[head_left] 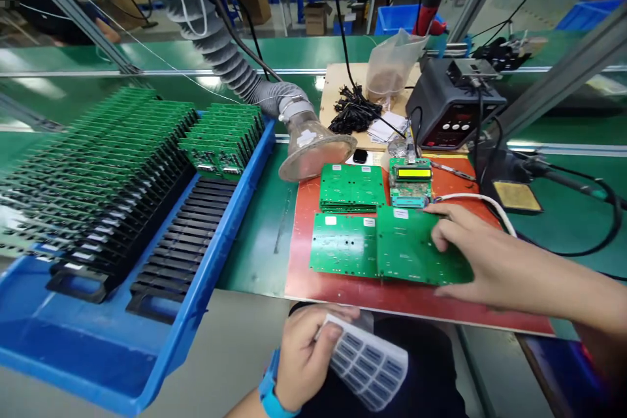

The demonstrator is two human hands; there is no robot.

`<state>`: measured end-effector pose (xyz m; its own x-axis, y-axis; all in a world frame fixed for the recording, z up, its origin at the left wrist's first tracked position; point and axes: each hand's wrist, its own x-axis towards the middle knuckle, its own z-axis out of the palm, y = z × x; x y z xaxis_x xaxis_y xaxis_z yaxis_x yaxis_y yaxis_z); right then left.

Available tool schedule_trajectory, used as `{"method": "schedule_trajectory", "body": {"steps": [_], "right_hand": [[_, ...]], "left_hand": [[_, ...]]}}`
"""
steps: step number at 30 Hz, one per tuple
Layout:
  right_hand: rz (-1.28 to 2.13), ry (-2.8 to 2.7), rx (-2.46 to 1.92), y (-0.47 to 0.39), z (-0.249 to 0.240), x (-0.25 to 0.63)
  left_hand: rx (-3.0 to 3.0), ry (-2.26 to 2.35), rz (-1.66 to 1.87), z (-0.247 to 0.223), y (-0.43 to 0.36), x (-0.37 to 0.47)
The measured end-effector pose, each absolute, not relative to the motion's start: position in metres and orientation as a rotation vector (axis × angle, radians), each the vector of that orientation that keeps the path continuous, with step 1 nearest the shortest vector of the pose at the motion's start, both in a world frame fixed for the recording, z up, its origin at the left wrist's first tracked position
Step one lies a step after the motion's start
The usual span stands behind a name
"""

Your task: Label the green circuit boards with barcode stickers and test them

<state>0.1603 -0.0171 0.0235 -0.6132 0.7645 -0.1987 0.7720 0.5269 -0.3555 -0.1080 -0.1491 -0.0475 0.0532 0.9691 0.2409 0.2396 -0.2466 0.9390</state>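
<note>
My left hand [307, 356], with a blue watch strap at the wrist, is closed on a white sheet of labels [369, 366] below the table edge. The sheet bears rows of dark rectangular stickers. Over the right part of a green circuit board [404, 245] lies my right hand [465, 251], index finger by its top edge and thumb by its lower edge, gripping it. This board slightly overlaps another circuit board [343, 245] on its left. Behind them sit a stack of circuit boards [351, 186] and a small board with a lit yellow display [411, 174].
A blue tray [196, 304] at left holds rows of upright boards [98, 163] in black racks. A fume hose [313, 144] hangs over the red mat [353, 290]. A soldering station [453, 108], iron holder [516, 196] and black cables [355, 108] stand behind and right.
</note>
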Motion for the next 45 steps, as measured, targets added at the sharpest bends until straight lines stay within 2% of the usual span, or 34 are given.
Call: {"method": "schedule_trajectory", "body": {"steps": [6, 9, 11, 14, 20, 23, 26, 28, 31, 33, 38, 45], "right_hand": [[-0.617, 2.849, 1.217, -0.015, 0.008, 0.066], [-0.517, 2.863, 1.197, -0.011, 0.002, 0.055], [-0.566, 2.882, 1.136, 0.001, 0.007, 0.060], [-0.682, 2.905, 1.045, 0.037, 0.016, 0.071], [-0.465, 2.935, 1.151, 0.115, 0.002, 0.069], [-0.424, 2.915, 1.130, 0.122, -0.010, 0.065], [-0.417, 3.025, 1.206, 0.094, -0.010, 0.060], [-0.566, 3.141, 1.247, 0.058, -0.004, 0.056], [-1.208, 2.977, 1.092, 0.003, 0.003, 0.048], [-1.418, 2.835, 1.168, -0.021, 0.004, 0.042], [-1.605, 2.760, 1.232, -0.032, 0.001, 0.038], [-1.609, 2.609, 1.307, -0.030, 0.009, 0.044]], "left_hand": [[1.285, 1.507, 1.326, -0.066, -0.175, -0.121], [1.191, 1.628, 1.332, -0.072, -0.179, -0.130], [1.057, 1.681, 1.317, -0.073, -0.175, -0.136], [0.779, 1.570, 1.360, -0.073, -0.164, -0.139], [0.590, 1.279, 1.392, -0.063, -0.138, -0.128], [0.551, 1.250, 1.374, -0.053, -0.128, -0.122], [0.503, 1.307, 1.383, -0.048, -0.121, -0.119], [0.511, 1.377, 1.377, -0.047, -0.119, -0.118], [0.611, 1.458, 1.348, -0.047, -0.118, -0.117], [0.732, 1.501, 1.334, -0.047, -0.118, -0.117], [0.999, 1.630, 1.357, -0.048, -0.117, -0.117], [0.924, 1.706, 1.373, -0.049, -0.115, -0.113]]}}
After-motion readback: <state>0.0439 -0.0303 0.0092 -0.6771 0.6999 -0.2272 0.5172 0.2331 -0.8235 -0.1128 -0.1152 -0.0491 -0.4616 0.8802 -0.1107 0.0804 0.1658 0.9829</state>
